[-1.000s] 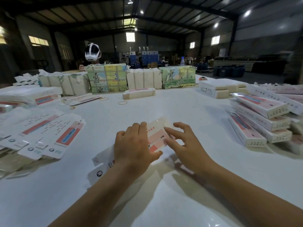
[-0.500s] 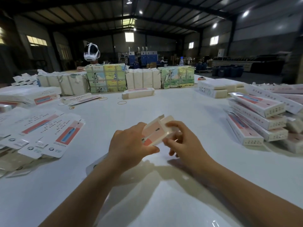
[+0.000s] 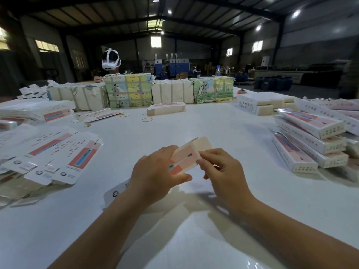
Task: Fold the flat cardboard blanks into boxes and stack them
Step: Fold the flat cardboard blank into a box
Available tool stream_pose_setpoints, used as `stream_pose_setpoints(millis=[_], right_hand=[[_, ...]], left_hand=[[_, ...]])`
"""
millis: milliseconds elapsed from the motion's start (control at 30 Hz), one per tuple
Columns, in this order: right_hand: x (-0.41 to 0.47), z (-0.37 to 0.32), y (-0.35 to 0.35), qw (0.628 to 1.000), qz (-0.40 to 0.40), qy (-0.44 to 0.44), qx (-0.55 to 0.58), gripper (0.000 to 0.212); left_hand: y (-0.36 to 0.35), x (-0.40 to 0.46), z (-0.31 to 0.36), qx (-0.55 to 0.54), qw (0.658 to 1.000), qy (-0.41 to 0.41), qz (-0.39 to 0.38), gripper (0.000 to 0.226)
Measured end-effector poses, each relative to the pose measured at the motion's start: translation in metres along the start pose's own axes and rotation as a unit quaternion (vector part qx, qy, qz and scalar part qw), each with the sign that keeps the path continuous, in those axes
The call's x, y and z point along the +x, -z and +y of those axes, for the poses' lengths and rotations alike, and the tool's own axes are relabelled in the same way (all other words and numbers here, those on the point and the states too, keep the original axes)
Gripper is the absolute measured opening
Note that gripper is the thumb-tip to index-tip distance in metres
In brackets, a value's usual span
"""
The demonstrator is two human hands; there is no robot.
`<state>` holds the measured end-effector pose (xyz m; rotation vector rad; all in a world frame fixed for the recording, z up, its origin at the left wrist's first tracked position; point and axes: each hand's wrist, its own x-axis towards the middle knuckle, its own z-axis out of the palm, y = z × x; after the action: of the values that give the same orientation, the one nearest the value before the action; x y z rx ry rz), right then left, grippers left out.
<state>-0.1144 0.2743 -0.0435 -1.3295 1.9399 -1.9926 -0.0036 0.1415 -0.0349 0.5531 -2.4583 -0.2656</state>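
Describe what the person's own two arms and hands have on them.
Nothing is worn: the left hand and right hand are bare, without gloves, rings or a watch in view, and both forearms are bare up to the bottom edge of the picture, with no sleeve showing.

- No text is showing clearly enough to be read anywhere.
- The flat blanks at 9 o'clock on the desk are carrying rows of small print and round logos, all too blurred to make out.
- The folded boxes at 3 o'clock are showing printed marks on their end flaps, equally unreadable.
- The wrapped bundles at 12 o'clock are bearing coloured lettering, too small to tell.
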Motion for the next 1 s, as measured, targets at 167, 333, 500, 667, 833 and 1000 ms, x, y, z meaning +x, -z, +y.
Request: stream_pose_setpoints(millis=[167,333,500,667,833,1000], right_hand=[[0.000,0.001,0.002,1.000,0.003,-0.009,0.019,0.027],[0.001,0.003,0.003,0.999,-0.022,-0.023,-0.019,0.052],[-0.005,-0.007,0.002,0.994,0.019,0.078,-0.075,0.026],[-0.008,-0.008,-0.001,0.983,0.019,0.137,-0.123,0.026],[-0.001,-0.011,0.004,0.939,0.088,0.218,-0.251,0.047],[0.011,-0.008,0.016,0.998,-0.010,-0.022,0.052,0.100]], left_hand=[[-0.003,-0.002,0.001,0.018,0.999,-0.039,0.028,0.065],[-0.003,-0.003,0.003,0.020,0.997,-0.075,0.030,0.073],[-0.001,-0.003,0.007,0.002,0.993,-0.100,0.067,0.073],[-0.006,-0.004,0.010,0.018,0.985,-0.127,0.117,0.064],[-0.010,-0.003,0.012,-0.007,0.986,-0.093,0.141,0.060],[-0.011,-0.005,0.013,-0.014,0.984,-0.104,0.143,0.060]])
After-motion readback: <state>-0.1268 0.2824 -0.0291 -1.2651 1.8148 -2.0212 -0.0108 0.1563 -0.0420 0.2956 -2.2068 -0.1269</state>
